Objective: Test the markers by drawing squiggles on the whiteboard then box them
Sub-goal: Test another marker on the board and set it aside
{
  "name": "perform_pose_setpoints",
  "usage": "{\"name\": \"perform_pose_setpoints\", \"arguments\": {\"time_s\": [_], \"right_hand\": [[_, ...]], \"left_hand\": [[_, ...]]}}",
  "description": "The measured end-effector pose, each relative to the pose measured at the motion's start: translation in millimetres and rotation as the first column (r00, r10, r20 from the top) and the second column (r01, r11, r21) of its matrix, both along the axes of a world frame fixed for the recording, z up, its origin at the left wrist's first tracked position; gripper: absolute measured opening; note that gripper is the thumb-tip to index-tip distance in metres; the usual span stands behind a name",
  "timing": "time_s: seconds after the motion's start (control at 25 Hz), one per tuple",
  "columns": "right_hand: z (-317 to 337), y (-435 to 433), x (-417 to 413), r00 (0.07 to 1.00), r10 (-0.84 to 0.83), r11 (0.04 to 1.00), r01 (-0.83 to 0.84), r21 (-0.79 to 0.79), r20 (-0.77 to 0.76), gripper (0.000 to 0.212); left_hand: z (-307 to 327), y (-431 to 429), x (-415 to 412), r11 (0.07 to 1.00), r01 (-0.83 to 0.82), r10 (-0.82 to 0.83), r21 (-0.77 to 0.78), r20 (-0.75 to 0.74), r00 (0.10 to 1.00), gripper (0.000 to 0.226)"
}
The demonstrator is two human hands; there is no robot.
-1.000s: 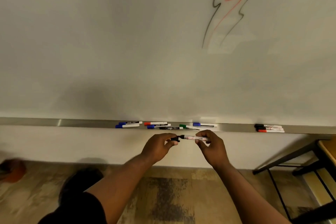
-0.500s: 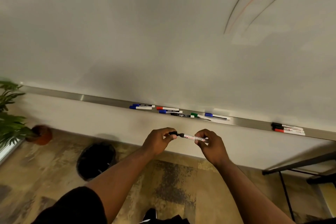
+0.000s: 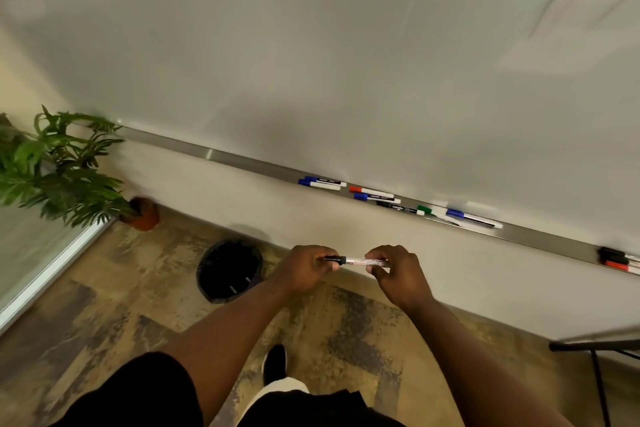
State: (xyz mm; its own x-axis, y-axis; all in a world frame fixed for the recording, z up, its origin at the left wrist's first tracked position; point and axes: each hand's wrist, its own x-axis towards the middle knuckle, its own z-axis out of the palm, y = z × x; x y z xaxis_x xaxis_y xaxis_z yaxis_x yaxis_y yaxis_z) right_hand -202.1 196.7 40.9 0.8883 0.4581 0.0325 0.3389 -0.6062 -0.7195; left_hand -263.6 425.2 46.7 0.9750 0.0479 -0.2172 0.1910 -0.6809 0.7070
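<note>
I am holding the marker [image 3: 351,260] level below the whiteboard ledge [image 3: 242,163], its long axis lying nine to three o'clock, my left hand [image 3: 304,270] pinching the black cap [image 3: 335,258] at nine, my right hand [image 3: 398,274] gripping the barrel [image 3: 362,261] at three, the cap likely pulling off toward nine.

Whiteboard [image 3: 311,45]: smooth, glossy, soft sheen; ledge [image 3: 249,165] beneath: brushed metal, satin, one bright glint; ledge markers [image 3: 375,193]: smooth plastic barrels; held marker [image 3: 363,261]: white plastic barrel, black cap (print too blurred to read); floor [image 3: 104,305]: matt, mottled; pot [image 3: 143,215]: terracotta-looking, matt.
</note>
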Motion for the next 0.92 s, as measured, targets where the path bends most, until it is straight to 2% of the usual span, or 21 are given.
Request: {"name": "perform_pose_setpoints", "arguments": {"time_s": [0.32,0.6,0.92], "right_hand": [[-21,126,6,0.988,0.007,0.985,0.019,-0.170,0.155,0.026],[-29,299,13,0.990,0.083,0.973,-0.055,-0.225,0.114,0.022],[-25,442,33,0.985,0.166,0.954,-0.150,-0.259,0.039,0.025]], "left_hand": [[-11,123,8,1.000,0.003,-0.003,-0.025,0.023,1.000,0.020],[-14,292,6,0.996,0.051,-0.051,0.079,0.005,0.999,0.020],[-19,423,10,0.990,-0.022,0.025,0.137,-0.016,1.000,0.020]]}}
